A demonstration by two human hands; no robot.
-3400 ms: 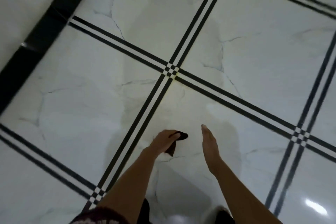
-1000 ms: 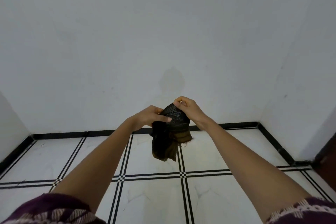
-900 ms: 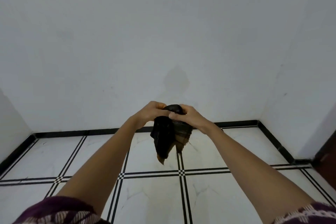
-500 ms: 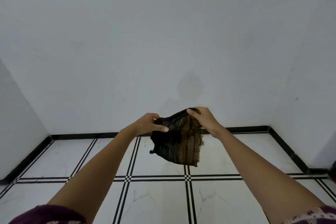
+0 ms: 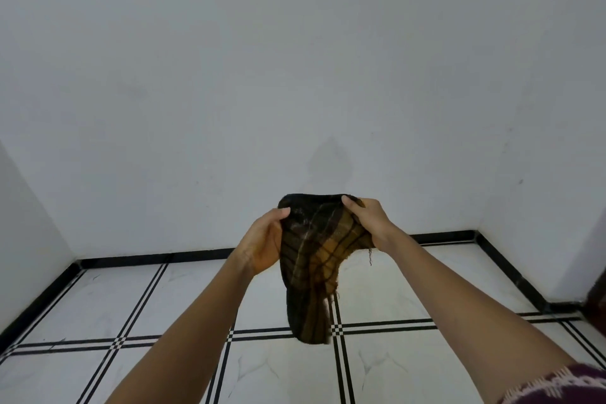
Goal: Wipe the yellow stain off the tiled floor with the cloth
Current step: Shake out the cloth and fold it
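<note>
A dark cloth (image 5: 314,259) with brown-and-yellow checks hangs in the air in front of the white wall, its lower end drooping toward the floor. My left hand (image 5: 262,243) grips its left edge with the thumb on top. My right hand (image 5: 370,223) pinches its upper right edge. Both arms are stretched forward at chest height. The white marble-look tiled floor (image 5: 183,298) with black double lines lies below. A faint yellowish tint shows on the tile (image 5: 364,292) just right of the hanging cloth.
White walls (image 5: 295,75) close the room ahead and on both sides, with a black skirting strip (image 5: 147,260) along the base. A dark door edge (image 5: 598,295) shows at the far right. My patterned sleeve (image 5: 557,387) is at the bottom right.
Earlier I was crouched with the left hand pressing the cloth on the floor. Since then the view has risen, both hands lifted the cloth, and over the last second they spread and turned it.
</note>
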